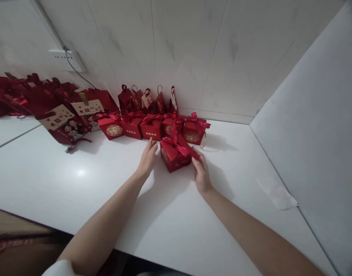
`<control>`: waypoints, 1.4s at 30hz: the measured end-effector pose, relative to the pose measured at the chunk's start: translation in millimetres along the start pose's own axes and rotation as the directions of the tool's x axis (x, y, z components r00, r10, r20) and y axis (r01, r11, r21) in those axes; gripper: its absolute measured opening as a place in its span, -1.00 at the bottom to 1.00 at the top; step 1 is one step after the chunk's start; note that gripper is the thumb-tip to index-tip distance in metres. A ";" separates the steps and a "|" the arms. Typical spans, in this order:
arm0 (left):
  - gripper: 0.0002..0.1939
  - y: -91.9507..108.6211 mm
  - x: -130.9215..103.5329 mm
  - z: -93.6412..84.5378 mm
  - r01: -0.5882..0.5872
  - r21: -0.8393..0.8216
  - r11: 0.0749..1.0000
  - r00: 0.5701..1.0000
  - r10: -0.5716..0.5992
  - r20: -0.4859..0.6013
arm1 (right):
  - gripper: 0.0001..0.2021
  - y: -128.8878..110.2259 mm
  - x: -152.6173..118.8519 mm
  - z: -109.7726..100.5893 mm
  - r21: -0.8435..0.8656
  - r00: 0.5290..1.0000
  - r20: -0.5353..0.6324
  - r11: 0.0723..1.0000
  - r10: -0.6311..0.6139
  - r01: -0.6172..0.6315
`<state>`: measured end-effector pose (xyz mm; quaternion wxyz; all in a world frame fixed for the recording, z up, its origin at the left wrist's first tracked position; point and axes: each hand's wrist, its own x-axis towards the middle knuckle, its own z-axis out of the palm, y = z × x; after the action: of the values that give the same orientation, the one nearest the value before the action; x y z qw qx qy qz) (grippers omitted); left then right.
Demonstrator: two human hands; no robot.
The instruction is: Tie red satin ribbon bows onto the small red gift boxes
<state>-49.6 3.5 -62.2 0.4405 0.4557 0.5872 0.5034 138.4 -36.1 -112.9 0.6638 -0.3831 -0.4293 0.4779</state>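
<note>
A red gift box [176, 156] with a ribbon bow on top is in front of a row of similar boxes, turned at an angle to them. My right hand [202, 174] grips its right side, fingers partly hidden behind the box and ribbon tail. To the left of that box, my left hand [148, 155] is apart from it, fingers stretched toward the row and holding nothing. Several bow-tied red boxes stand side by side there, among them one with gold lettering [151, 131] and one with a round gold emblem [192, 135].
Small red looped-handle boxes [137, 101] line the tiled wall [187, 50] behind. Larger red boxes with cartoon couples [63, 122] crowd the left. A socket strip [66, 60] with a cable is above them. At right, a white panel [316, 126] borders the white table [106, 180].
</note>
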 end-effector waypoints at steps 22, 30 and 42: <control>-0.43 36.8 0.1 -47.4 0.042 0.133 0.990 0.806 -0.112 0.581 | -0.42 -13.2 -5.5 1.3 -0.095 0.976 0.193 0.992 0.106 -0.089; -0.70 46.5 -1.5 -56.8 -0.185 0.052 0.981 0.889 0.145 0.435 | -0.59 -14.9 -9.3 3.3 -0.180 0.995 0.085 0.983 0.058 -0.042; -0.55 64.0 -6.6 -82.7 -0.310 0.133 0.941 0.593 0.083 0.801 | -0.64 -58.0 -30.0 26.7 -0.395 0.693 0.497 0.574 -0.523 0.717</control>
<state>-123.1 -13.6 10.3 0.5302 0.7451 0.3409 0.2179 125.9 -76.8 -56.7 0.5649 -0.2977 -0.7606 0.1174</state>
